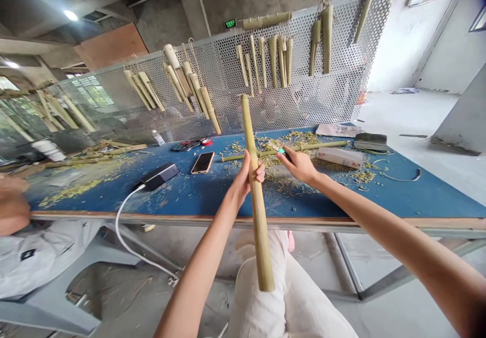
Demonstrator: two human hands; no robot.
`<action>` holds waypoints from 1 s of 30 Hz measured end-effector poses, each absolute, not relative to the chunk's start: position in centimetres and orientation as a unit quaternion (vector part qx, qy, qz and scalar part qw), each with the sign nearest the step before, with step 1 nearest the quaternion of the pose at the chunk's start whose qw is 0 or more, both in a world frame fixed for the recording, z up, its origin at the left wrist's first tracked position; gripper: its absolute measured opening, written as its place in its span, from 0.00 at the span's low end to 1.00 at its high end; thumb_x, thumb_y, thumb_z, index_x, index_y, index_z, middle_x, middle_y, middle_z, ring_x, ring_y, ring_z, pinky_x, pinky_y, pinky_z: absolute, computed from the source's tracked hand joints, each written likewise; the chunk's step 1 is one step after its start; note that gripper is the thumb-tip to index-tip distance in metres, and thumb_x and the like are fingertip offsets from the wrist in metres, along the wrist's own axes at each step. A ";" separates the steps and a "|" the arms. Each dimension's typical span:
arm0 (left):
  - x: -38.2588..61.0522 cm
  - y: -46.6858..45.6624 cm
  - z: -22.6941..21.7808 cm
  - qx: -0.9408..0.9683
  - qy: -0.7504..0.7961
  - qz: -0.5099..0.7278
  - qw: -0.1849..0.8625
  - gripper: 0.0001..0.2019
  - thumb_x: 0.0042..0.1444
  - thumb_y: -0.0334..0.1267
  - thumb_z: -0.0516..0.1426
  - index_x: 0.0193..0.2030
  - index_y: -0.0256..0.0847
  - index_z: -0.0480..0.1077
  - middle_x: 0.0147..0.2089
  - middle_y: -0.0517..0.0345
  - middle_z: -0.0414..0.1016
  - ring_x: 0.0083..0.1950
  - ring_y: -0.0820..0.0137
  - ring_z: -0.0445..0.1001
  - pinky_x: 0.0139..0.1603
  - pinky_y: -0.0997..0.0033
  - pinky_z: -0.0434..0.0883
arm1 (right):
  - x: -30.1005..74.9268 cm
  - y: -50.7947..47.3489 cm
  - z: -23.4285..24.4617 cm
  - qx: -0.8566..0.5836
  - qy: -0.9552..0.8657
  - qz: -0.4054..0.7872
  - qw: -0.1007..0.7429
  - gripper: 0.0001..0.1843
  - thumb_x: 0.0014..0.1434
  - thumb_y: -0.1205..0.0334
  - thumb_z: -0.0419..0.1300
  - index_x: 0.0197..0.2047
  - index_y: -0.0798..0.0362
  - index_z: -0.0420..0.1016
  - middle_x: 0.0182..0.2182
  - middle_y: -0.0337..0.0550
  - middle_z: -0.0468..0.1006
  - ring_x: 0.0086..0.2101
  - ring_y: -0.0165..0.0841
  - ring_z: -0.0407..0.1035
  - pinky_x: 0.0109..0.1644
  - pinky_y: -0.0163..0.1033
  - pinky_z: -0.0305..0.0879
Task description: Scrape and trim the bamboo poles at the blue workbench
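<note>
My left hand (pixel 243 178) is wrapped around the middle of a long bamboo tube (pixel 258 216). The tube tilts steeply, its narrow end up over the blue table and its wide end resting at my lap. My right hand (pixel 298 165) grips a utility knife (pixel 280 151) with a green part, its blade pointing left towards the tube but apart from it. Behind both hands, a thinner bamboo stick (pixel 322 146) lies across the table among curled yellow-green shavings (pixel 298 138).
On the blue table (pixel 212 194) lie a phone (pixel 202 163), a black box (pixel 159 176) with a white cable, and a white carton (pixel 339 158). Bamboo pieces (pixel 281 60) hang on a perforated metal screen (pixel 224 75) behind. Another person's arm (pixel 13 204) is at the far left.
</note>
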State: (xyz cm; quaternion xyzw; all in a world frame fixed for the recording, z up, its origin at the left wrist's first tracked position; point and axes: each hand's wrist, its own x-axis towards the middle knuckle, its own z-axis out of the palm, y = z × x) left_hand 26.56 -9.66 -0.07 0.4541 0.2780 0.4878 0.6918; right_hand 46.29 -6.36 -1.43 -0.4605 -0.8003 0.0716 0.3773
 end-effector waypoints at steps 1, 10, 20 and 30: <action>26.3 -9.7 0.1 0.436 0.270 0.493 0.702 0.28 0.57 0.66 0.55 0.28 0.39 0.62 0.18 0.69 0.54 0.16 0.82 0.54 0.17 0.81 0.57 | 46.3 -6.4 -1.5 -0.461 -0.801 0.070 0.375 0.25 0.68 0.38 0.39 0.37 0.48 0.63 0.22 0.39 0.69 0.22 0.34 0.61 0.31 0.36 0.52; 25.2 -9.1 0.2 0.425 0.261 0.459 0.735 0.34 0.57 0.74 0.43 0.25 0.41 0.59 0.13 0.71 0.43 0.12 0.81 0.42 0.12 0.78 0.46 | 46.1 -6.0 -1.8 -0.459 -0.808 0.052 0.365 0.27 0.69 0.38 0.38 0.39 0.49 0.65 0.22 0.39 0.71 0.23 0.35 0.65 0.31 0.36 0.53; 25.2 -8.2 -0.1 0.446 0.226 0.411 0.762 0.37 0.57 0.74 0.37 0.23 0.41 0.61 0.10 0.68 0.49 0.08 0.79 0.46 0.08 0.78 0.48 | 46.0 -5.8 -1.5 -0.452 -0.815 0.056 0.359 0.24 0.69 0.39 0.38 0.37 0.48 0.60 0.21 0.38 0.70 0.22 0.35 0.66 0.29 0.34 0.51; 25.4 -7.8 -0.4 0.355 0.247 0.440 0.787 0.36 0.62 0.68 0.40 0.26 0.36 0.67 0.11 0.67 0.51 0.09 0.77 0.53 0.09 0.78 0.51 | 46.2 -6.1 -2.3 -0.455 -0.827 0.019 0.331 0.26 0.70 0.40 0.38 0.41 0.50 0.65 0.24 0.43 0.74 0.25 0.38 0.70 0.30 0.36 0.50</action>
